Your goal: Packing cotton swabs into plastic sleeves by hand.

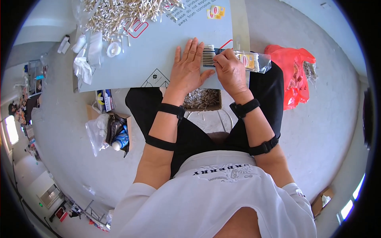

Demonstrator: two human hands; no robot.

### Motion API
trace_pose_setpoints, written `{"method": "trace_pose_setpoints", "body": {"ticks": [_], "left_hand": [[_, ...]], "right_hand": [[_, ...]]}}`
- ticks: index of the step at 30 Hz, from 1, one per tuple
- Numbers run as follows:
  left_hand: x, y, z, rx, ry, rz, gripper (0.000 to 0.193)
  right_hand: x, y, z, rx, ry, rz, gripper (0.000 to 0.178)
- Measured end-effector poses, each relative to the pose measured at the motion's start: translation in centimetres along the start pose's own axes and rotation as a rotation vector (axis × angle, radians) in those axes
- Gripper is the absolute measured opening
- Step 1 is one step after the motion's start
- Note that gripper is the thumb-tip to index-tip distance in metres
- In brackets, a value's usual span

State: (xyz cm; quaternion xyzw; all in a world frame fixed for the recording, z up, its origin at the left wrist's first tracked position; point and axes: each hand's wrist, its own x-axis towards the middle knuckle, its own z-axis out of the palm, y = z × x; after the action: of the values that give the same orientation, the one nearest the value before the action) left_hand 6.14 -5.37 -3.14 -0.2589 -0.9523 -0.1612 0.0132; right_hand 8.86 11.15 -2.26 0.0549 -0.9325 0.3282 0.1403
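A neat row of cotton swabs [208, 55] lies side by side on the grey table near its right edge. My left hand [186, 67] rests flat beside the row's left end, fingers stretched out, holding nothing. Fingers curled down, my right hand [231, 71] grips the right end of that row; its fingertips are partly hidden. Just right of this hand, a clear plastic bag [265, 63] with a yellow label [248, 60] and more swabs inside sticks out past the table edge. A dark strip shows partly beneath my right hand.
A large heap of loose swabs [115, 18] covers the far left of the table [154, 51]. Near it sit a small white round container [113, 49] and clear bags [95, 49]. Yellow labels [215, 12] lie far right. A red plastic bag [295, 75] stands beyond my right knee.
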Motion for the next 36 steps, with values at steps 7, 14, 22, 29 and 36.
{"method": "trace_pose_setpoints", "body": {"ticks": [7, 14, 22, 29, 36], "left_hand": [[0.0, -0.01, 0.07, -0.009, 0.016, 0.002, 0.089], [0.07, 0.02, 0.03, 0.006, 0.011, -0.002, 0.088], [0.05, 0.02, 0.0, 0.009, 0.008, -0.004, 0.088], [0.08, 0.04, -0.02, -0.003, 0.008, -0.01, 0.087], [0.12, 0.09, -0.09, -0.001, 0.015, -0.009, 0.087]], "right_hand": [[0.07, -0.14, 0.29, -0.026, 0.013, 0.001, 0.005], [-0.16, -0.28, 0.33, -0.019, 0.001, -0.01, 0.003], [-0.11, -0.27, 0.28, -0.006, -0.019, 0.021, 0.005], [-0.03, -0.68, -0.01, 0.003, -0.028, 0.084, 0.012], [0.01, -0.58, 0.02, -0.002, -0.075, 0.106, 0.013]]}}
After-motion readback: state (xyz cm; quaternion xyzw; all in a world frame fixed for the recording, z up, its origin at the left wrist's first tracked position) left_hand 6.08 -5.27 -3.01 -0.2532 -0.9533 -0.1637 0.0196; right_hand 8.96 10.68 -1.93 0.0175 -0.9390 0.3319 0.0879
